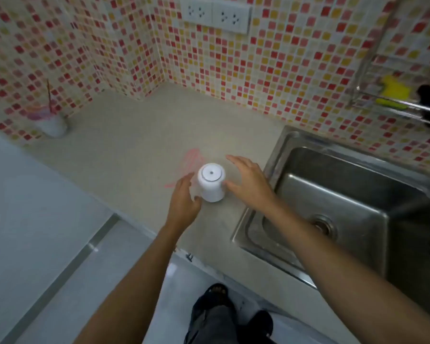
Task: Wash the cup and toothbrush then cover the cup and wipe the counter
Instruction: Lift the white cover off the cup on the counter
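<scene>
While open hands flank it, the smooth white cup stands inverted.

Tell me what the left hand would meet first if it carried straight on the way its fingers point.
Probably the white cup. The left hand is open beside it, fingers aimed up and slightly right, thumb near its base. Depth is unclear; they could slip past onto the pink cloth.

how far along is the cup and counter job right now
Looks done: the white cup stands upside down on the counter. In hand: both open hands, left hand and right hand, flank it. Left: wiping, since a pink smear remains beside the cup.
</scene>
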`<state>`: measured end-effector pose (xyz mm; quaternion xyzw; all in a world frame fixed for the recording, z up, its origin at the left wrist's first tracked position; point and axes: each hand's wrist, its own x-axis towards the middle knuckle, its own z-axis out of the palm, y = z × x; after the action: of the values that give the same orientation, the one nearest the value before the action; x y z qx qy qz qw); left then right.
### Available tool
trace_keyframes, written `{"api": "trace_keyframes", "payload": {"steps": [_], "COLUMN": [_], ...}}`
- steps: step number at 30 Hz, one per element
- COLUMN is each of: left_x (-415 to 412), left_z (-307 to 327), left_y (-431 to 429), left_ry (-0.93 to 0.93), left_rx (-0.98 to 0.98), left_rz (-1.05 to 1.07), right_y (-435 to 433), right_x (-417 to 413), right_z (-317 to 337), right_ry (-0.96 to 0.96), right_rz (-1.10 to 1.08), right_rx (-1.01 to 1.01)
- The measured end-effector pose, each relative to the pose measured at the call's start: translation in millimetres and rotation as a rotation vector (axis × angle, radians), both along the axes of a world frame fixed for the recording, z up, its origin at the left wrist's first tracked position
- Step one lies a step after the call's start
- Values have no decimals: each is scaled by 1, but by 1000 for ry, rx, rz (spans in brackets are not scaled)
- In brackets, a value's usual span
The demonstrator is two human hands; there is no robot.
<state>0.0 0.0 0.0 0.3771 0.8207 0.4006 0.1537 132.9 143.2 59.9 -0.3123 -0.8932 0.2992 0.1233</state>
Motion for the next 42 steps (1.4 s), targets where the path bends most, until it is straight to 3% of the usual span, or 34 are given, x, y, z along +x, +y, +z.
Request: {"api": "trace_keyframes", "payload": {"steps": [6, 16, 25, 35, 39, 42], "left_x": [6, 11, -4, -6, -6, -5], "left_z": [-26, -53, -57, -59, -56, -53], "left_y": [13, 44, 38, 38, 36, 36], "left_ry": [-217, -435, -333, -362, -319, -294], "left_rx": [52, 121, 20, 27, 16, 32], "left_rz": [-102, 79, -13, -17, -22, -20], "right_y": [-15, -33, -24, -20, -13, 2], "right_x": [-36, -60, -56, -45, -38, -31], "right_z": [-17, -27, -9, 25, 44, 57], "right_ry": [-57, -155, -192, -184, -74, 53], "right_rz": [22, -233, -139, -27, -100, -285], "right_rx": [-174, -32, -112, 21, 41, 9]}}
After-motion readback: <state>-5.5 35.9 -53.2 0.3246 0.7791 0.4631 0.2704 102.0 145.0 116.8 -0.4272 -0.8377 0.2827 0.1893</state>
